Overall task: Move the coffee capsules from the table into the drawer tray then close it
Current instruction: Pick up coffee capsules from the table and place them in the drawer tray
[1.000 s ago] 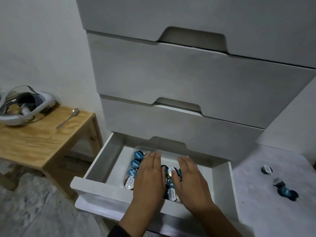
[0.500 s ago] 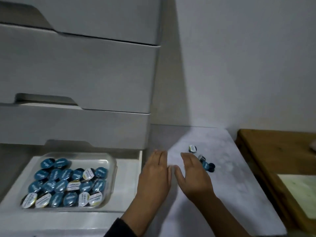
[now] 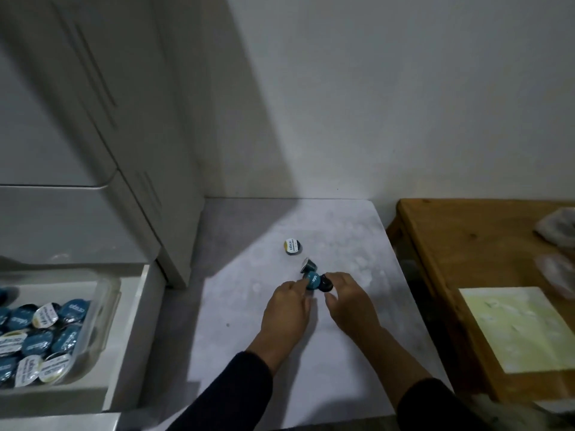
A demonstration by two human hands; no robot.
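Fingers of both hands meet at a small bunch of coffee capsules on the pale table (image 3: 280, 353). The left hand (image 3: 287, 312) has its fingers mostly straight, tips touching the blue capsule (image 3: 312, 280). The right hand (image 3: 350, 301) has its fingers bent around the dark capsule (image 3: 326, 283), and it looks like a pinch, but I cannot tell how tight it is. A third capsule (image 3: 308, 265) lies on its side, touching the blue one. A fourth capsule (image 3: 292, 246), with a white top, sits a little farther back, apart from the rest.

What could go wrong? The capsules are small and round. The one on its side could roll if a finger bumps it. Taking two at once could make one slip out and drop on the way over. The white-topped one could be left behind.

The table has lots of bare room around the hands, so nothing there blocks them. Its right edge is near a wooden table (image 3: 466, 244), with a dark gap between the two; a capsule knocked that way might fall in. To the left, the open drawer (image 3: 137, 321) holds the clear tray (image 3: 102, 309). The tray is already packed with capsules, so new ones may pile up and slide off. The drawer's side wall and the tray's rim must be crossed from above. The drawer is not yet closed.
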